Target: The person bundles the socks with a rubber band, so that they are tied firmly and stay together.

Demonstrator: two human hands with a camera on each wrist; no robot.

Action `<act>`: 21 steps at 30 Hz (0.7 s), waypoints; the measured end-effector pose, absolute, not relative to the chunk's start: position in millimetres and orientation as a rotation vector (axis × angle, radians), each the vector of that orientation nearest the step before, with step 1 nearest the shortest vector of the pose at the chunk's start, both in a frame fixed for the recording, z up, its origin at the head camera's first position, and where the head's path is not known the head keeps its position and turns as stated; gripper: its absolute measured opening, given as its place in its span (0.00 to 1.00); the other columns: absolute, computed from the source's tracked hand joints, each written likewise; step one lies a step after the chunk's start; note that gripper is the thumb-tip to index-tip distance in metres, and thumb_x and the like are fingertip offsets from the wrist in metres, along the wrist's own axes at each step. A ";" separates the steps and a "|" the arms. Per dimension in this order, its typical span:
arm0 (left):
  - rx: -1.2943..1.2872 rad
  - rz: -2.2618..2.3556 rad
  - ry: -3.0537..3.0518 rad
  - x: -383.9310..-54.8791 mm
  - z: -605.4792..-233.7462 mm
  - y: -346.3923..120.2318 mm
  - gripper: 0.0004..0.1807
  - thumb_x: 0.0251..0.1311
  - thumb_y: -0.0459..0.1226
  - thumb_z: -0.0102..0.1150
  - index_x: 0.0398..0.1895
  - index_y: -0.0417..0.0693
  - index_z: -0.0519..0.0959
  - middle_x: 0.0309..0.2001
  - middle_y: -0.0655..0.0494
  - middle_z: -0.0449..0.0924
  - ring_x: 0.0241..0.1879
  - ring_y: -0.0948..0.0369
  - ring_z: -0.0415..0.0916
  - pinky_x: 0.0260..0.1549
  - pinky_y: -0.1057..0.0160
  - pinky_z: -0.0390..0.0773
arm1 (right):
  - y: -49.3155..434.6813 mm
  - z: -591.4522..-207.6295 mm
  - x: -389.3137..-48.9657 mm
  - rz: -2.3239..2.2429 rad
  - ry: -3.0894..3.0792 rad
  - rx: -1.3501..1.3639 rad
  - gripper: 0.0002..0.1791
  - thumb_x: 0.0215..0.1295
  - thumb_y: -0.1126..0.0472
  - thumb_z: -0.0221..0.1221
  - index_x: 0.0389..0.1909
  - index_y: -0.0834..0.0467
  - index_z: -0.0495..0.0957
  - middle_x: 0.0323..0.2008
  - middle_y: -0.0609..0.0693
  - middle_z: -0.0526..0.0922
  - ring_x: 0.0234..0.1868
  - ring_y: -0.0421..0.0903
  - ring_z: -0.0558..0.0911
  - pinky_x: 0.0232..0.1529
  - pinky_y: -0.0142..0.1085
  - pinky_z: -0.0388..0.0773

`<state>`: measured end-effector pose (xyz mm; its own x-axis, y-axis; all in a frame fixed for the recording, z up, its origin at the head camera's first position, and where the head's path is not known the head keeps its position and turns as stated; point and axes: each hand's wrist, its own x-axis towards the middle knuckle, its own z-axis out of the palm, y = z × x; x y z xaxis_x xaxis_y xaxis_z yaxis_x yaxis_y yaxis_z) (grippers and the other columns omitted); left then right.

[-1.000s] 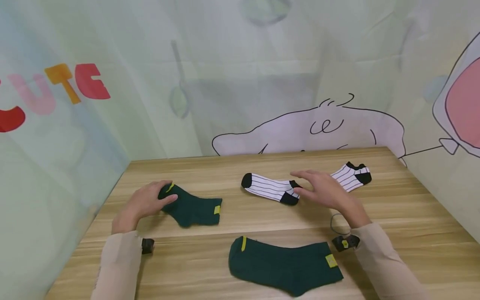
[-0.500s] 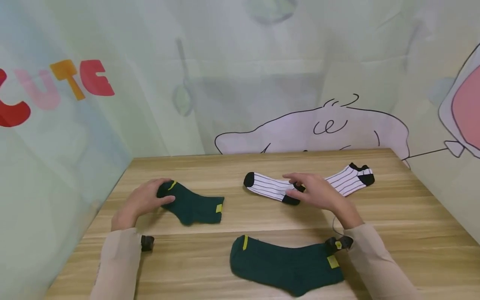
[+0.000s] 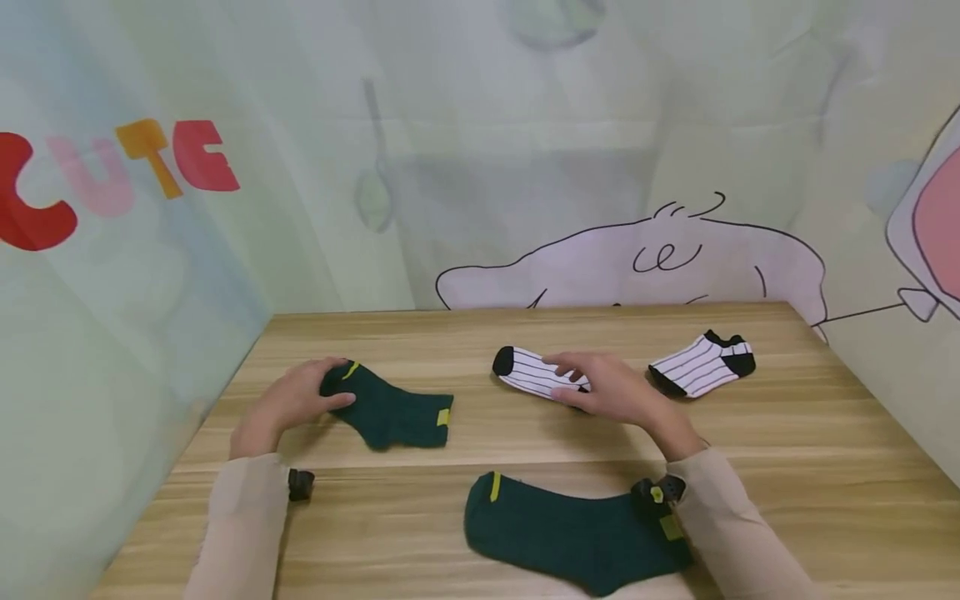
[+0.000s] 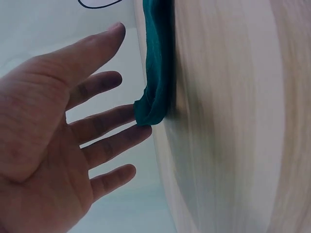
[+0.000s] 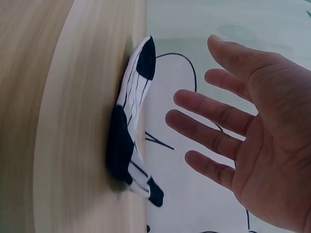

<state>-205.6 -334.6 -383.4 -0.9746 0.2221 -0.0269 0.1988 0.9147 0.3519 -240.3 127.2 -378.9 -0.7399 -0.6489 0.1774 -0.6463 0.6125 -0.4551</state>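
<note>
At the left of the table, a dark green sock (image 3: 397, 412) with yellow marks lies flat. My left hand (image 3: 296, 400) is at its toe end; in the left wrist view the fingers (image 4: 114, 145) are spread and their tips meet the fabric's edge. Over the heel end of a white striped sock (image 3: 525, 373) with black toe and heel hovers my right hand (image 3: 611, 387). The right wrist view shows these fingers (image 5: 204, 131) extended and apart from the striped sock (image 5: 131, 111), with nothing held. The hand hides part of that sock's cuff and heel.
A second white striped sock (image 3: 701, 367) lies at the back right. Closer to me is a larger green sock (image 3: 570, 533), partly under the right wrist's camera. Printed curtains (image 3: 480, 192) stand behind and beside the wooden table (image 3: 390, 517).
My right hand has moved left over the striped sock, uncovering the second striped sock behind it. The left hand stays at the green sock's toe. The head view has shifted slightly.
</note>
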 end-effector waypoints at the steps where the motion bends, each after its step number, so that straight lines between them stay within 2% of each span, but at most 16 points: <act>1: 0.323 0.538 3.006 -204.3 -382.7 -334.2 0.36 0.66 0.46 0.63 0.69 0.31 0.65 0.66 0.26 0.65 0.65 0.31 0.61 0.61 0.34 0.63 | 125.0 -379.0 -240.3 -0.790 2.810 -1.140 0.28 0.70 0.50 0.62 0.67 0.54 0.73 0.52 0.55 0.84 0.50 0.51 0.83 0.49 0.49 0.79; 7: 0.279 0.538 2.995 -201.3 -381.3 -331.3 0.36 0.67 0.45 0.62 0.70 0.32 0.65 0.67 0.28 0.65 0.66 0.32 0.62 0.61 0.35 0.64 | 115.0 -378.6 -238.2 -0.813 2.759 -1.169 0.28 0.70 0.50 0.62 0.67 0.54 0.73 0.51 0.57 0.85 0.48 0.51 0.84 0.46 0.47 0.80; 21: 0.299 0.561 2.994 -202.0 -381.3 -335.6 0.36 0.65 0.43 0.65 0.71 0.35 0.65 0.66 0.28 0.66 0.66 0.33 0.62 0.62 0.35 0.62 | 82.8 -376.0 -232.9 -0.785 2.696 -1.178 0.28 0.70 0.54 0.63 0.68 0.56 0.72 0.50 0.56 0.85 0.48 0.51 0.84 0.48 0.48 0.79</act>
<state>-202.0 -335.6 -381.3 -0.9778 0.2052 -0.0429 0.1758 0.9140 0.3657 -232.9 82.8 -376.0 -0.6969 -0.7081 0.1137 -0.6584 0.5688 -0.4929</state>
